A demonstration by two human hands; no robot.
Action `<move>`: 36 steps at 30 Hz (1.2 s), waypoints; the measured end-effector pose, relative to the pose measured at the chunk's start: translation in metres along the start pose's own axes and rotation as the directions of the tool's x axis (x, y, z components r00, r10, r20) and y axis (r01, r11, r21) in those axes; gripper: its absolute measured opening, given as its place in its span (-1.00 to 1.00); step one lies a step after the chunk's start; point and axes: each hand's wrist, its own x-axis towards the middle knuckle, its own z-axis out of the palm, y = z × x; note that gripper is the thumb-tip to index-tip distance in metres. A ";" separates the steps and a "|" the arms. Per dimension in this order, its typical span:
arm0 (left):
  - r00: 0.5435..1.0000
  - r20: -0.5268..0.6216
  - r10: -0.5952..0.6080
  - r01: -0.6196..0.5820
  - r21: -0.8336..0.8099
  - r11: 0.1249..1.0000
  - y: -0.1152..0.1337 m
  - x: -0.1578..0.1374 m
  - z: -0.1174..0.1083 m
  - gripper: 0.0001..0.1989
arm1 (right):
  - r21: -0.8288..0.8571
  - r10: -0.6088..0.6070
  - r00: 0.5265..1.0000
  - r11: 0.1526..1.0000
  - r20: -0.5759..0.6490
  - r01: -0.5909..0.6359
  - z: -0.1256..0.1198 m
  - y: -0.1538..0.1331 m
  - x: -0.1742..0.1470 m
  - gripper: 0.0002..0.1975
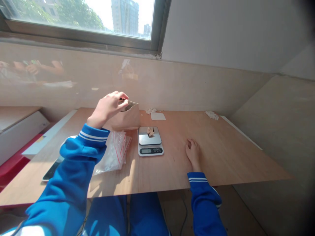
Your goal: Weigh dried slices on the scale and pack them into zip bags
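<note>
My left hand [109,106] is raised at the mouth of an open brown paper bag [126,119]. Its thumb and fingers are pinched around something small and dark that I cannot make out. Right of the bag sits a kitchen scale [150,150] with a steel plate and a display too small to read. A few light-brown pieces [150,131] lie in a small heap on that plate. My right hand [193,152] rests on the table to the right of the scale, its fingers loosely curled, a gap at the thumb, nothing visible in it.
Clear zip bags with red seams [115,154] lie in front of the paper bag. A phone-like dark slab [52,168] is partly under my left sleeve. White scraps [158,116] and crumpled bits [212,115] lie towards the wall on the wooden table [221,157].
</note>
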 end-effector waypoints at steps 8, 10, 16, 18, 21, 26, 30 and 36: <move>0.955 0.084 0.284 -0.237 -0.358 0.903 0.024 -0.063 0.072 -0.62 | 0.003 -0.002 1.000 1.000 0.003 0.002 0.000 0.001 0.001 -0.61; 0.934 0.231 0.273 -0.169 -0.389 0.906 0.013 -0.081 0.108 -0.68 | 0.005 0.001 1.000 1.000 0.007 -0.001 0.001 0.001 0.001 -0.61; 0.859 0.450 0.243 -0.095 -0.326 0.940 -0.001 -0.101 0.160 -0.55 | -0.012 0.010 1.000 1.000 0.010 -0.010 0.001 0.001 0.001 -0.60; 0.843 0.481 0.240 -0.134 -0.246 0.960 0.001 -0.099 0.160 -0.57 | -0.018 0.011 1.000 1.000 0.008 -0.011 0.001 0.001 0.001 -0.61; 0.851 0.461 0.252 -0.230 -0.103 0.968 0.007 -0.095 0.151 -0.61 | -0.013 0.006 1.000 1.000 0.009 -0.006 0.001 0.001 0.001 -0.61; 0.960 0.163 0.226 -0.229 0.002 0.973 0.018 -0.069 0.103 -0.65 | -0.019 0.002 1.000 1.000 -0.001 -0.002 0.001 0.001 0.001 -0.62; 0.971 -0.231 0.059 -0.063 -0.007 0.998 0.008 -0.024 0.061 -0.65 | -0.031 0.000 1.000 1.000 0.001 0.000 0.000 0.000 0.001 -0.61; 1.000 -0.008 0.010 -0.010 0.005 1.000 -0.034 0.005 0.056 -0.73 | -0.027 0.005 1.000 1.000 -0.008 -0.005 0.001 0.001 0.001 -0.61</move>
